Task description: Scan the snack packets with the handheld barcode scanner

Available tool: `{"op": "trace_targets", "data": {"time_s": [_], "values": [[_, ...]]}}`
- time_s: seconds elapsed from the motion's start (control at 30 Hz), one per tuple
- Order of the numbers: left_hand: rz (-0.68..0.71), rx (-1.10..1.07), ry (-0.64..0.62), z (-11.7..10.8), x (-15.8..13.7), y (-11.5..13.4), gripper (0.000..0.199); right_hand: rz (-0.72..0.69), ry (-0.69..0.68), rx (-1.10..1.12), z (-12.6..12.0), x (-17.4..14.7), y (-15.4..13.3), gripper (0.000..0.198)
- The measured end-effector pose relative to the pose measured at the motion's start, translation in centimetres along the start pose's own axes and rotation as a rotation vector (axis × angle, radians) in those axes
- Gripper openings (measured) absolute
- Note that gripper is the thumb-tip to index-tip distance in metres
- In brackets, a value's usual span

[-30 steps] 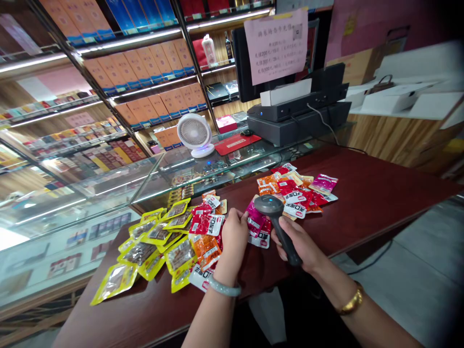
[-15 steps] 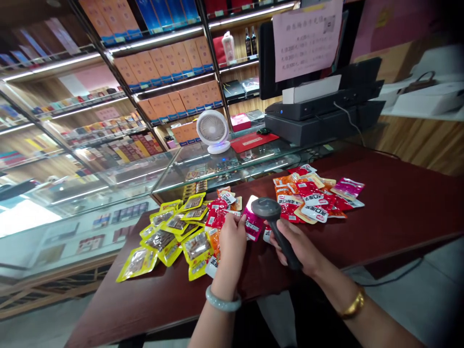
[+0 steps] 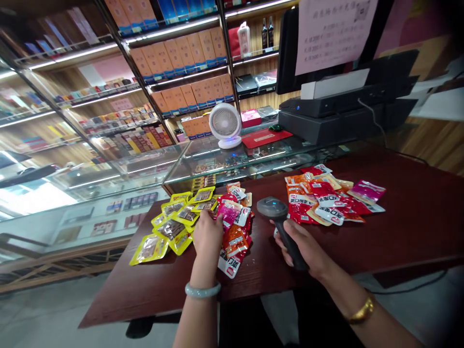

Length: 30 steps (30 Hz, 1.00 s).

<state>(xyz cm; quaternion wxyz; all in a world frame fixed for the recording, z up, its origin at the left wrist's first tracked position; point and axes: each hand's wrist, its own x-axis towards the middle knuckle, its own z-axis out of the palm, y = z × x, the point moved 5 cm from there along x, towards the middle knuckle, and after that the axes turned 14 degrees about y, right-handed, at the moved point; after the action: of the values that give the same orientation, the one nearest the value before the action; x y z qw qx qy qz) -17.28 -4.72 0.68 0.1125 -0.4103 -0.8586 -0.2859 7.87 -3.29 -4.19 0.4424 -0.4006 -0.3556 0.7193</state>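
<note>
My right hand (image 3: 302, 244) is wrapped round the handle of a dark grey barcode scanner (image 3: 273, 208), whose head points away from me over the table. My left hand (image 3: 208, 234), with a pale bangle on its wrist, is at the left pile, its fingers closed at the left edge of a magenta snack packet (image 3: 229, 213). That packet lies over red and orange snack packets (image 3: 235, 241). Left of the hand are several yellow-edged snack packets (image 3: 170, 228). My left fingertips are partly hidden behind the hand.
Another heap of red, orange and magenta packets (image 3: 322, 198) lies right of the scanner on the dark red table (image 3: 362, 241). Behind it stand a glass counter (image 3: 203, 174), a white fan (image 3: 225, 124), a red mat (image 3: 266, 138) and a black cash-register setup (image 3: 326, 121).
My left hand has carried the magenta packet left, from under the scanner head onto the left pile. The bright light at the scanner is gone. The view has shifted slightly.
</note>
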Motion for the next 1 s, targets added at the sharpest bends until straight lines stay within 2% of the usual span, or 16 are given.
{"op": "trace_targets", "data": {"time_s": [0.1, 0.17, 0.37, 0.5, 0.63, 0.77, 0.83, 1.0], "values": [[0.121, 0.075, 0.122, -0.6, -0.8, 1.7, 0.042, -0.004, 0.006, 0.010, -0.9, -0.2, -0.2, 0.041], [0.200, 0.054, 0.128, -0.6, -1.9, 3.7, 0.040, -0.012, 0.033, 0.017, -1.9, -0.5, -0.5, 0.041], [0.511, -0.060, -0.141, 1.8, -7.0, 10.9, 0.035, -0.093, 0.124, 0.010, -5.3, -1.6, -2.5, 0.038], [0.600, 0.013, -0.230, 4.0, -9.6, 13.4, 0.043, -0.079, 0.154, -0.031, -7.0, -2.0, -2.7, 0.039], [0.610, 0.041, -0.237, 5.2, -10.0, 14.1, 0.044, -0.032, 0.160, -0.033, -7.9, -2.2, -2.1, 0.039], [0.456, 0.009, -0.335, 5.8, -8.9, 13.2, 0.039, 0.001, 0.161, -0.017, -8.2, -2.2, -1.6, 0.042], [0.398, -0.019, -0.343, 5.8, -8.3, 12.6, 0.037, 0.023, 0.125, -0.014, -7.9, -2.2, -1.4, 0.042], [0.354, -0.047, -0.333, 5.5, -7.7, 11.6, 0.037, 0.042, 0.001, 0.023, -6.3, -2.0, -1.3, 0.043]]}}
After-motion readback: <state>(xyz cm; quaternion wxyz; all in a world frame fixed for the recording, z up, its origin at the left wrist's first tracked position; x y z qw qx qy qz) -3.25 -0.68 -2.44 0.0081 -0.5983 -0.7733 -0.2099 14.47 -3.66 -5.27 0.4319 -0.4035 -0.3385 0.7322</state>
